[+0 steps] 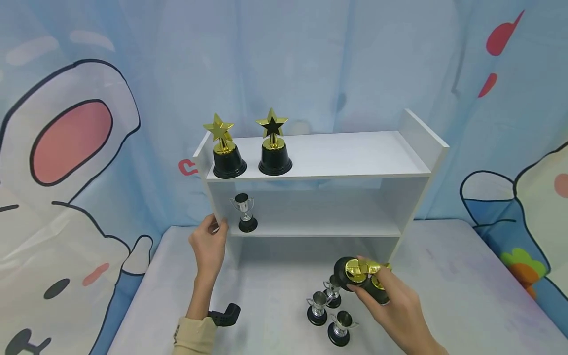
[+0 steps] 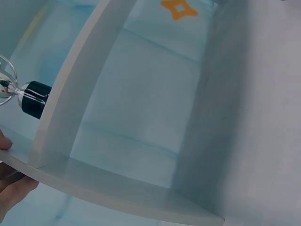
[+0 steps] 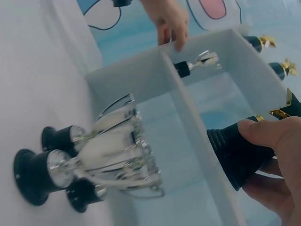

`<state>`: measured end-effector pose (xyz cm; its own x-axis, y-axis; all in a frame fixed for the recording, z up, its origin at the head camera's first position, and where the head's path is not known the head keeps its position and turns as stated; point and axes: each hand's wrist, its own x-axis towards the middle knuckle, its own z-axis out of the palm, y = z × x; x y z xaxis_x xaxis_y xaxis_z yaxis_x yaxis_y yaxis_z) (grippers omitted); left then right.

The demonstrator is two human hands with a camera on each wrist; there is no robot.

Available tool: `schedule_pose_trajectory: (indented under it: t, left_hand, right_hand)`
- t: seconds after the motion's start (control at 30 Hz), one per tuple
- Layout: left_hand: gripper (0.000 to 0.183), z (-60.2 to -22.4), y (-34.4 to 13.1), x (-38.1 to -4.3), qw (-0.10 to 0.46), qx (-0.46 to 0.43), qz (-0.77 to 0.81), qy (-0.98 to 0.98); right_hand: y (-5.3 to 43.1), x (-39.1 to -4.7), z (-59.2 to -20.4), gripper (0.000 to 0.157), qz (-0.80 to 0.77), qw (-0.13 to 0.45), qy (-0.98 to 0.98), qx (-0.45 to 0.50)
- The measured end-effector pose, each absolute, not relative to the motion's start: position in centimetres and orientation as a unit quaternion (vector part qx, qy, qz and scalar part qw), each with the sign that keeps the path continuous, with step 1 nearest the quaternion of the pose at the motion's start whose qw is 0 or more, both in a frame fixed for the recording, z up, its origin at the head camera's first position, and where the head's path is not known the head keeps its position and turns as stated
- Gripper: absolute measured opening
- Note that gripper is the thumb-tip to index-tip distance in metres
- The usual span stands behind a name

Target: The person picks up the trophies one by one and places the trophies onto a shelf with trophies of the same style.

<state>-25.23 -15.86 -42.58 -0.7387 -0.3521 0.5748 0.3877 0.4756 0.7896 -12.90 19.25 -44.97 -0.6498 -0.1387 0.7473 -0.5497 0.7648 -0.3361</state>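
My left hand [image 1: 210, 245] pinches the front edge of the left side panel of a white shelf [image 1: 315, 230], thumb and fingers on either side of it. Beside that hand, on the middle board, stands a silver cup trophy [image 1: 244, 212] with a black base. My right hand [image 1: 392, 301] holds a gold star trophy [image 1: 346, 272], tilted, in front of the shelf's lower right; its black base [image 3: 235, 150] shows in the right wrist view. A second black base with gold [image 1: 377, 290] appears under the fingers; whether it is held I cannot tell.
Two gold star trophies [image 1: 272, 148] stand at the left of the top board. Three silver cup trophies [image 1: 317, 308] are grouped on the white table [image 1: 270, 301], left of my right hand. A blue cartoon curtain [image 1: 306, 64] hangs behind.
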Motion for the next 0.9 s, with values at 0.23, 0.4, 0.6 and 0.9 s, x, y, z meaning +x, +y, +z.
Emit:
schedule_pose_trajectory:
  t: [0.23,0.4,0.6,0.9]
  left_hand:
    - [0.018,-42.6,-16.0,-25.3,0.365,-0.001,-0.514,-0.777]
    - [0.017,-42.6,-15.6,-25.5,0.373,-0.005,-0.517,-0.771]
    - [0.016,-42.4,-15.5,-25.6,0.379,-0.004,-0.515,-0.769]
    - [0.014,-42.4,-15.6,-25.8,0.387,-0.008,-0.511,-0.768]
  right_hand:
    - [17.5,-14.5,-42.9,0.065,0.285,0.402,-0.831,0.259]
    - [16.8,-15.7,-41.4,0.058,0.294,0.433,-0.794,0.309]
    - [16.3,-17.0,-39.7,0.054,0.29,0.449,-0.773,0.342]
    - [16.0,-18.3,-36.6,0.053,0.269,0.445,-0.774,0.361]
